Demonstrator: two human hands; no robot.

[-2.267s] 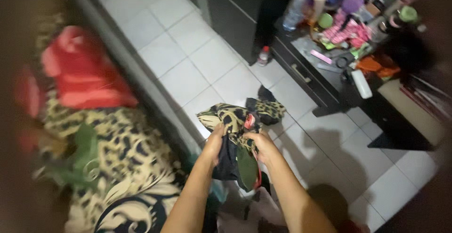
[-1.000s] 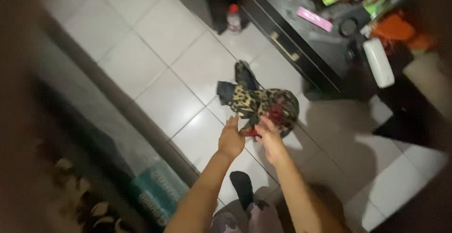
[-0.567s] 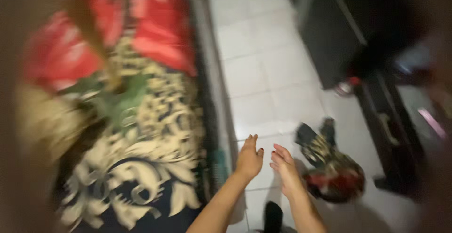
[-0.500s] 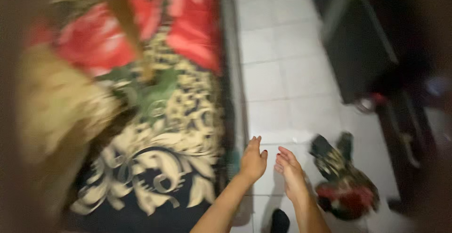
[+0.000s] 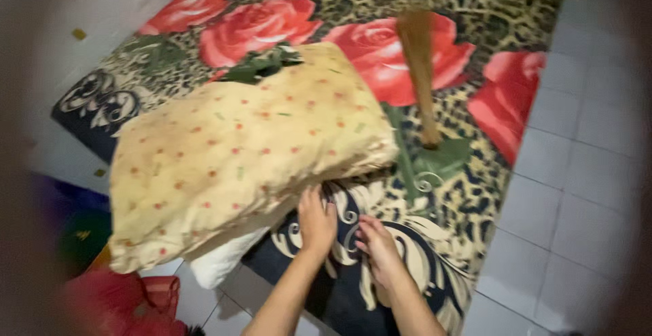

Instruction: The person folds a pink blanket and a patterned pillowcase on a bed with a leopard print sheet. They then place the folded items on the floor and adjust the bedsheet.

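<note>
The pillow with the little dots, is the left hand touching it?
Touching. In the head view, the left hand has its fingertips pressed against the lower edge of the yellow dotted pillow, with no gap between them.

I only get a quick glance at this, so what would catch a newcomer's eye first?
First the big yellow pillow with small red dots, lying across the middle of a mattress whose cover shows large red roses on a leopard pattern. Just below it, the left hand touches the pillow's lower edge, with the right hand beside it on the mattress. A brown broom lies across the roses further back.
</note>
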